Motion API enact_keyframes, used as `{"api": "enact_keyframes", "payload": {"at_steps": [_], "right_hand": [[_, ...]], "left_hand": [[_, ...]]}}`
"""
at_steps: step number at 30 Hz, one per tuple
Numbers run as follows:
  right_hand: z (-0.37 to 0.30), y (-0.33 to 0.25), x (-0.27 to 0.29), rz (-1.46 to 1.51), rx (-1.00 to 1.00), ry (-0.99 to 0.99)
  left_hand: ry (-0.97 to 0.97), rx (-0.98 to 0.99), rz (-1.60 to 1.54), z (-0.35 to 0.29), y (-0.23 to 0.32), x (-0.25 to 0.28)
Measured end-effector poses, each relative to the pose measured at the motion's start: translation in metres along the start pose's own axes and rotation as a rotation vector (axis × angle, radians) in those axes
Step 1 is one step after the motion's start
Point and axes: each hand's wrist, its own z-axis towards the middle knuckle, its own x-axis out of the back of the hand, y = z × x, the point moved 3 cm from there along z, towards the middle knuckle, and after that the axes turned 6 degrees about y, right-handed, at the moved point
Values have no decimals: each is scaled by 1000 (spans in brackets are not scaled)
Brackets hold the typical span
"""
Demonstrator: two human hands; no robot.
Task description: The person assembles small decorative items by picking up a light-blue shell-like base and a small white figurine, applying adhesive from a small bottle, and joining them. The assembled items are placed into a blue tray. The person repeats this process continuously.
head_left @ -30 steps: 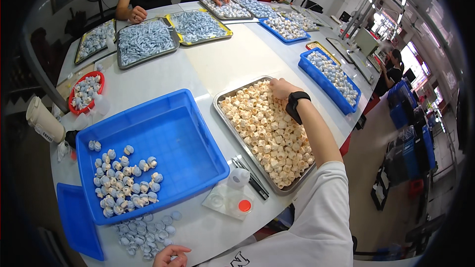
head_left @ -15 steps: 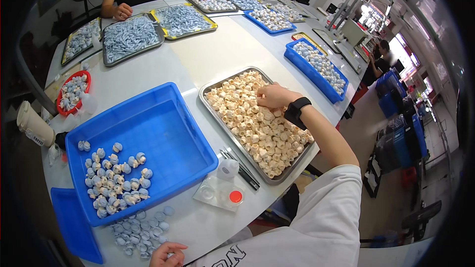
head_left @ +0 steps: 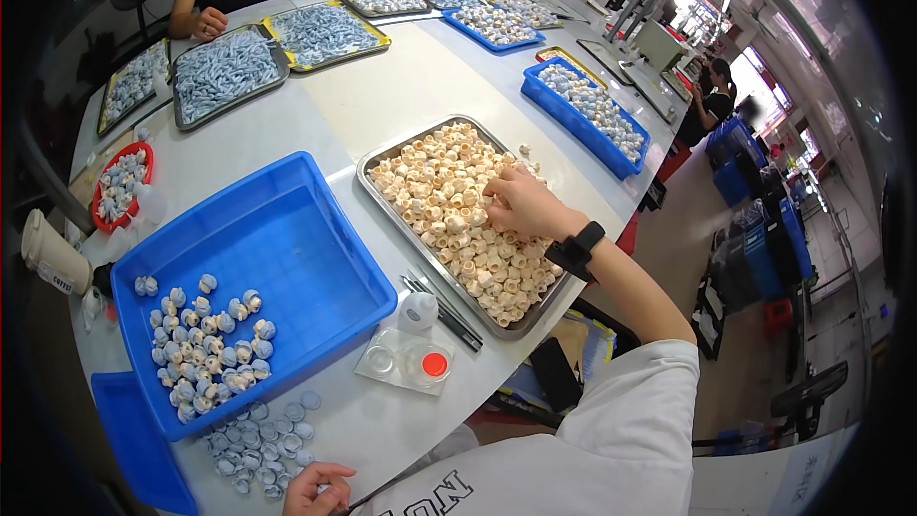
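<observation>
My right hand reaches into a metal tray heaped with small cream hollow pieces. Its fingers are bent together at the pile, and whatever lies between the fingertips is hidden. My left hand rests at the near table edge with curled fingers; I cannot make out anything in them. Beside it lie loose pale-blue cup-shaped pieces. Left of the tray stands a large blue bin, with several blue-and-cream joined pieces in its near left part.
Slim dark tools, a small white bottle and a clear case with a red disc lie between bin and tray. A red basket and a cup stand left. Co-workers sit behind filled trays.
My right hand has shifted nearer over the cream pieces, still at the tray. The whole view has moved slightly. One co-worker's hand has lifted from a far tray, holding small pieces.
</observation>
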Motion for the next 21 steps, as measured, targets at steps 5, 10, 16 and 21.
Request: {"api": "enact_keyframes", "payload": {"at_steps": [5, 10, 16, 21], "right_hand": [[-23, -9, 7, 90, 17, 163], [-51, -19, 2, 66, -20, 422], [-76, -20, -3, 84, -97, 638], [-85, -20, -1, 98, -112, 621]], "left_hand": [[-4, 4, 12, 0, 2, 1], [0, -19, 16, -2, 11, -1], [17, -39, 20, -4, 13, 0], [20, -40, 20, -4, 11, 1]]}}
